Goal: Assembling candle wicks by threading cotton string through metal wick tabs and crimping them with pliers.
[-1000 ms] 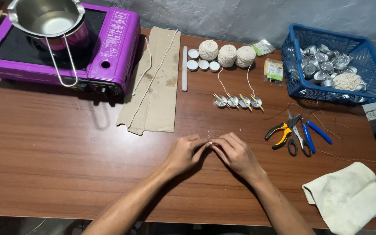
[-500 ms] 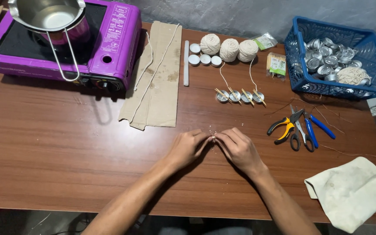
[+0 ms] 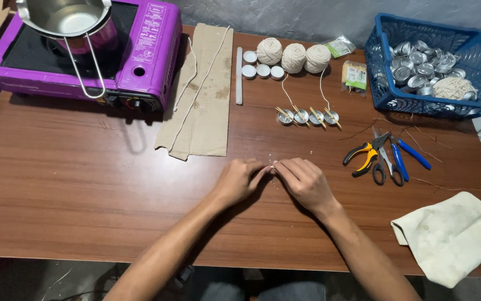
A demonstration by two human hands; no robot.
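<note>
My left hand (image 3: 239, 181) and right hand (image 3: 303, 183) pinch a tiny pale piece (image 3: 272, 166) together just below the row of tealight cups (image 3: 307, 116); it could easily slip and vanish among the crumbs.

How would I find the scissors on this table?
Look at the blue basket at the table's far right, then come nearer to the row of tools below it. The scissors lie between yellow-handled pliers and blue-handled pliers; only they have black finger loops.
</note>
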